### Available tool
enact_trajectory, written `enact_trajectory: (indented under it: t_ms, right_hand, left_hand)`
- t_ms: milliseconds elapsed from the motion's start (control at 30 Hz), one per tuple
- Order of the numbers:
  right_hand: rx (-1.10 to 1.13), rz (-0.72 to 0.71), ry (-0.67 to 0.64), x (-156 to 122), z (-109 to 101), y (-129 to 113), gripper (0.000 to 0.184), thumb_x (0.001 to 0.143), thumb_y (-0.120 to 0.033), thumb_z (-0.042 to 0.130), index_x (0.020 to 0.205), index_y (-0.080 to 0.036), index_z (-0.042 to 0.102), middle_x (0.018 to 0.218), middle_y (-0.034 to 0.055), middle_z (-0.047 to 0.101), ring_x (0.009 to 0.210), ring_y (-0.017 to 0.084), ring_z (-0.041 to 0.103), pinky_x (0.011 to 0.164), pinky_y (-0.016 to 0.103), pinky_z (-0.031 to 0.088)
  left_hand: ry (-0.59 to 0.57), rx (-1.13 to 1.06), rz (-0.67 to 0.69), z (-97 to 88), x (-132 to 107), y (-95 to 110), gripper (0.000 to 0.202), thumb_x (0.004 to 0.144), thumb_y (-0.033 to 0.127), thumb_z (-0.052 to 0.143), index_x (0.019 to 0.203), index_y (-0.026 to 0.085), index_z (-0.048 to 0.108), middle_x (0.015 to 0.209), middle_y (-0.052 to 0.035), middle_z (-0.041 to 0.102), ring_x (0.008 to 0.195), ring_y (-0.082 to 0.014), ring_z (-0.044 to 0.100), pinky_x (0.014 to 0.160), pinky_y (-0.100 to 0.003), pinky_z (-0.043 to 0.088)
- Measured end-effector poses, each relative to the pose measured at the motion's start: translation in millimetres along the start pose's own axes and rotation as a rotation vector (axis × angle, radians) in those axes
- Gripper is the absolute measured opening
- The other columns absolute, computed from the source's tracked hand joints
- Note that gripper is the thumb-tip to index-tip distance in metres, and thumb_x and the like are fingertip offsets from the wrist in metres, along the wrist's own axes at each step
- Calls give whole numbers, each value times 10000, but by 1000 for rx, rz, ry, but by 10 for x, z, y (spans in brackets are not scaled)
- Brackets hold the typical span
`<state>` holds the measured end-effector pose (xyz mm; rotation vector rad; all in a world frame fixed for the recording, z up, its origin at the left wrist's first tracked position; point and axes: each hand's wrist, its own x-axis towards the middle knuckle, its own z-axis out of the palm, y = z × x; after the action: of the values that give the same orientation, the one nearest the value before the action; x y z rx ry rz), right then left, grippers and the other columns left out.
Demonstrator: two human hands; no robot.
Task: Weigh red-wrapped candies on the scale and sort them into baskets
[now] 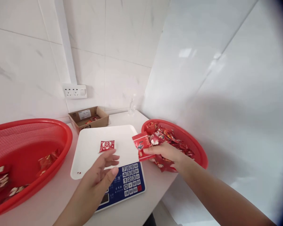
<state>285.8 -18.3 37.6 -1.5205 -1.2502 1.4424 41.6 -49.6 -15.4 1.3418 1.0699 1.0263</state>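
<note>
A white electronic scale [122, 138] with a blue keypad [129, 182] sits in the middle of the counter. One small red packet [107, 146] lies on its white pan. My left hand [101, 174] hovers just below that packet, fingers loosely spread and holding nothing. My right hand [166, 153] is closed on red packets [141, 145] at the left edge of the small red basket [198, 147], which is heaped with several more red packets.
A large red basket [30, 141] at the left holds a few packets. A small cardboard box [89, 118] stands behind the scale, with a clear bottle [132, 105] in the corner and a wall socket [74, 91] above. White tiled walls close in behind and to the right.
</note>
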Motion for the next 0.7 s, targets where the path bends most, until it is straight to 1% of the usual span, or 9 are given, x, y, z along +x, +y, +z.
enact_trajectory:
  t_ms: [133,200,300,367,433,500,600,667,700]
  right_hand:
    - [136,-66,-380,-80,414,-32,259,599,-302,823,780,-192,673,725,-28,701,715,143,664,697,286,523]
    - [134,-58,-443,-92,531,-48,299,620,-347,823,823,-197,662,719,-41,685,629,109,631,610,245,502]
    - [132,-5,-472,-87,614,-59,470,610,-449,835,945,-222,595,658,-70,643,452,67,525,437,196,409]
    - [149,-12,-505,-70,628,-55,537,601,-528,824,937,-231,529,638,-69,627,470,79,531,410,182,379]
    - [137,-48,-533,-35,618,-46,530,623,-591,783,867,-233,477,668,-39,636,561,105,559,432,188,390]
    - [11,-104,-493,26,585,-42,473,681,-587,738,834,-231,466,713,-25,633,605,107,535,472,201,393]
    - [-372,-206,-288,172,508,-59,345,734,-468,727,858,-228,511,725,-55,566,608,98,466,544,224,373]
    - [-600,-224,-199,283,458,-80,352,705,-400,759,926,-236,539,746,-60,561,647,117,488,604,247,381]
    - [-683,-212,-184,332,437,-90,413,685,-386,776,997,-243,546,790,-48,589,694,139,524,641,262,394]
  left_hand:
    - [-136,-156,-3,55,-23,111,436,835,479,627,1218,273,598,1121,-78,678,997,-223,641,846,-347,543]
    - [-135,-283,-1,59,-33,165,352,822,433,664,1123,250,642,1093,-68,698,994,-222,647,819,-322,547]
    - [-57,-417,-25,39,-44,208,235,829,390,673,1010,242,660,1085,-41,706,987,-206,657,807,-305,557]
    - [-24,-463,-37,19,-43,216,217,844,382,658,1013,245,651,1079,-30,704,951,-188,666,790,-297,570]
    - [38,-504,-50,-6,-29,222,229,846,371,654,1037,245,642,1037,-21,704,884,-168,674,733,-275,589]
    - [145,-553,-65,-44,-2,233,204,839,347,657,1013,242,642,949,-1,700,786,-145,671,625,-242,602]
    - [275,-651,-55,-142,49,264,46,833,256,646,856,220,629,800,34,664,658,-114,637,493,-217,599]
    - [336,-715,-35,-225,79,288,63,847,210,615,784,205,611,764,41,650,623,-102,623,466,-221,604]
    - [359,-736,-27,-265,91,299,76,858,202,600,783,203,614,769,41,651,629,-100,625,468,-225,610]
